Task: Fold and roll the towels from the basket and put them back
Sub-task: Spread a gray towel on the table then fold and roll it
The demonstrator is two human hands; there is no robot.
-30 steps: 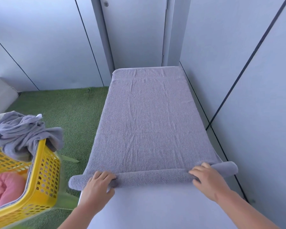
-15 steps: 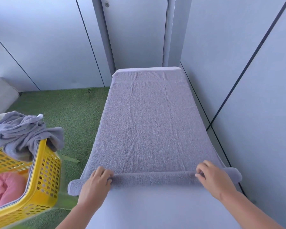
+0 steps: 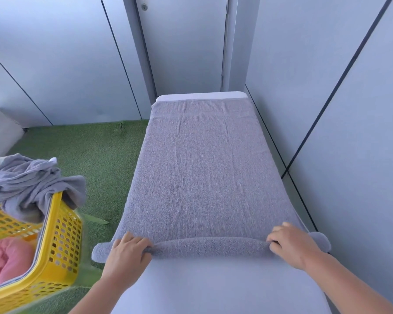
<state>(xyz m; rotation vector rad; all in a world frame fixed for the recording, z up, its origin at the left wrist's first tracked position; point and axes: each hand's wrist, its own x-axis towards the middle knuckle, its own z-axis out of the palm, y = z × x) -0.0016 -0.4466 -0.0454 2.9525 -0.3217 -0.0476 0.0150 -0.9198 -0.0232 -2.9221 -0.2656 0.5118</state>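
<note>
- The fingers (image 3: 135,242) of the left hand (image 3: 125,257) curled over the rolled near end of the grey towel (image 3: 204,177). The right hand (image 3: 293,248) gripped the same roll (image 3: 209,245) further along.
- The roll lay across the worktop (image 3: 213,288), its ends poking out past both hands, with the rest of the towel spread flat beyond.
- To the left stood a yellow basket (image 3: 57,245) on green turf (image 3: 89,150), with a crumpled towel (image 3: 27,184) over its rim and a pink towel (image 3: 7,259) inside.

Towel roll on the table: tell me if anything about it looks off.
The roll overhangs the table: both ends stick out past its side edges, beyond the left hand and the right hand. Nothing else about it stands out.
</note>
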